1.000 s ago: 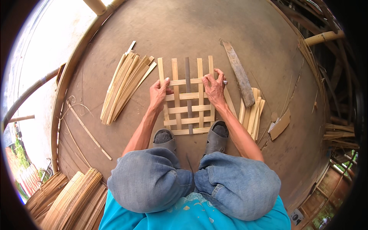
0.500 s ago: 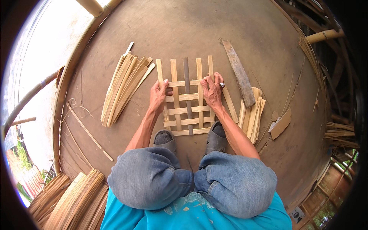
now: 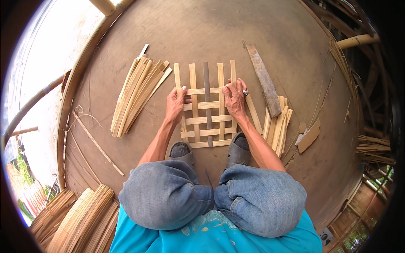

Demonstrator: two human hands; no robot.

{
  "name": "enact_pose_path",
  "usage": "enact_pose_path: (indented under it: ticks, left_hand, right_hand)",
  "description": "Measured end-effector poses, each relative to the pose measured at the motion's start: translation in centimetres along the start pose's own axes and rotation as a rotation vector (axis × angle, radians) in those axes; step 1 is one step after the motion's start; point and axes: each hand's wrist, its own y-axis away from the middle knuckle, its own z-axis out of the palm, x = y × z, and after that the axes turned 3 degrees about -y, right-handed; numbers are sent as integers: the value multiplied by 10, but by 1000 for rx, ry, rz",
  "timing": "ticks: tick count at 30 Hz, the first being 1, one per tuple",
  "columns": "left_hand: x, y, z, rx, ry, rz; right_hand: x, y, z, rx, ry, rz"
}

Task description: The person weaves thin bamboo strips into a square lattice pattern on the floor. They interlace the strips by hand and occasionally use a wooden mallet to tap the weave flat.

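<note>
An open lattice of woven bamboo strips [image 3: 196, 120] lies on the ground before my feet, pale except for one dark upright strip [image 3: 207, 95] in the middle. Its near edge reaches between my sandals. My left hand [image 3: 175, 104] is closed on the lattice's left side, thumb on top at the end of the farthest cross strip [image 3: 213, 90]. At the other end of that same strip, my right hand [image 3: 235, 99] grips the right side, its fingers bent over the outer upright strip. A ring shows on one right finger.
Loose bamboo strips [image 3: 137, 95] are piled at left, with another bundle [image 3: 276, 130] at right. A long flat worn bar [image 3: 262, 78] rests with one end on the right bundle. Beyond it lies a brown scrap [image 3: 309, 137]. Larger bundles [image 3: 80, 223] stand at lower left.
Almost nothing differs. The view has shifted very slightly, and both hands keep the same places on the lattice.
</note>
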Motion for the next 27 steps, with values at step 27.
enact_pose_path:
  ticks: [27]
  left_hand:
    - [15, 46, -9, 262, -562, 312]
  right_hand:
    - [19, 100, -112, -68, 314, 254]
